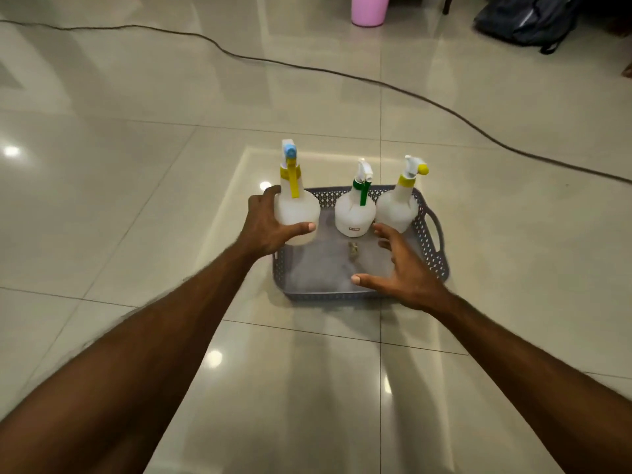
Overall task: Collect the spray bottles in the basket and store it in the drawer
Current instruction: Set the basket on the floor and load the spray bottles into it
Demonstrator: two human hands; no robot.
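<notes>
A grey perforated basket [431, 254] sits on the tiled floor. Two white spray bottles stand upright in its far half: one with a green trigger [354, 213] and one with a yellow nozzle [398, 208]. My left hand [270, 224] is shut on a third white spray bottle with a yellow trigger and a blue nozzle [297, 210], holding it upright over the basket's left edge. My right hand [400, 268] hovers with fingers spread above the basket's right half, just in front of the two standing bottles, holding nothing.
A dark cable [376, 83] runs across the floor behind the basket. A pink bucket [370, 10] stands at the far edge, and a dark backpack [530, 18] lies at the top right. A small scrap [354, 250] lies on the basket's bottom.
</notes>
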